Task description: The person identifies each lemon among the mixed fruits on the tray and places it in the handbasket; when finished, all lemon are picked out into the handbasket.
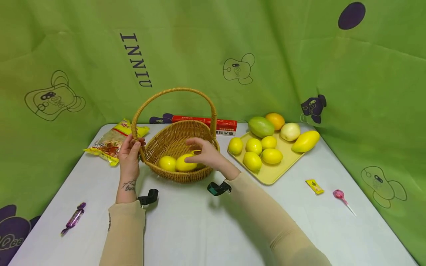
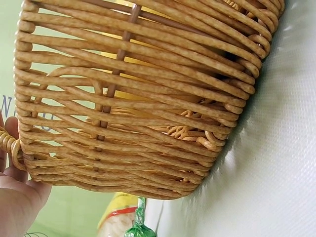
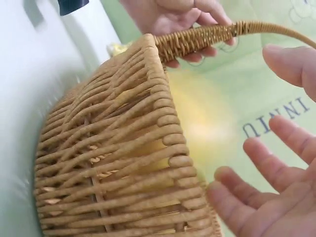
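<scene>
Wicker basket (image 1: 176, 147) between both hands, left hand (image 1: 129, 153) grasping handle base, right hand (image 1: 206, 153) fingers relaxed over lemons (image 1: 179, 163), possibly touching one.

Both arms are in snug beige sleeves, kind of a ribbed knit look, that stop short of the wrists. The left forearm has a small dark script tattoo just above the sleeve edge, too small to read. Each wrist has a little black camera unit strapped under it, and the right one looks slightly teal-tinted. The left hand (image 1: 129, 152) and right hand (image 1: 205, 153) are bare, no rings or watch showing.
</scene>
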The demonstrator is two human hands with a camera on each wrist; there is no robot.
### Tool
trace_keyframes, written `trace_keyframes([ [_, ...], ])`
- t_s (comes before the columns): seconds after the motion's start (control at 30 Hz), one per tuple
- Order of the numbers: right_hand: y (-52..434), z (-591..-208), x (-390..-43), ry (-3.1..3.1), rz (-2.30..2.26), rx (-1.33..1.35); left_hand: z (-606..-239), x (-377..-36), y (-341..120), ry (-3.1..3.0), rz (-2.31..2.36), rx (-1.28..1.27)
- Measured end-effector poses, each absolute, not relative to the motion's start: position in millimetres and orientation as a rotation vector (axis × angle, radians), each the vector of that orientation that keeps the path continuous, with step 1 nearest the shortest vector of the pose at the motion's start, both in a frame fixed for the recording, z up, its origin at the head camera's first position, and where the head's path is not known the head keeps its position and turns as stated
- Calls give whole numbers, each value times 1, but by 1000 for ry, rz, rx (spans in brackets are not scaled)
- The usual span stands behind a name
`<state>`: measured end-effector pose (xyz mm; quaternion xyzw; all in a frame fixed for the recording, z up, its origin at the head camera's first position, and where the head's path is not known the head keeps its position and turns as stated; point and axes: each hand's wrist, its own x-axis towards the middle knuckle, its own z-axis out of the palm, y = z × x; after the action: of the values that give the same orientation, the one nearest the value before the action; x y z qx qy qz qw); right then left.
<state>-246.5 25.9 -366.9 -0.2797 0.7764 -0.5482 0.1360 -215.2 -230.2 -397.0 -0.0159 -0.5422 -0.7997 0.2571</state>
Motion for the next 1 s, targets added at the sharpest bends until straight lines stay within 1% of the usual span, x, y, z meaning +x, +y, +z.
trace_keyframes([
  [0.1, 33, -366, -245, 2205, -1665, -821, -396, -216, -229, -1472, -2165, -51],
  [0.23, 56, -361, -245, 2083, -1805, -871, -396, -217, -229, -1468, -2157, -63],
  [0.37, 88, -356, -247, 1977, -1927, -870, -396, -216, -229, -1467, -2157, -49],
  [0.57, 144, -352, -251, 2061, -1999, -798, -396, -214, -229, -1458, -2167, -17],
  [0.73, 195, -360, -256, 2132, -2082, -737, -395, -213, -229, -1452, -2175, -16],
  [1.0, 263, -386, -265, 2124, -2253, -642, -396, -214, -230, -1468, -2180, -13],
])
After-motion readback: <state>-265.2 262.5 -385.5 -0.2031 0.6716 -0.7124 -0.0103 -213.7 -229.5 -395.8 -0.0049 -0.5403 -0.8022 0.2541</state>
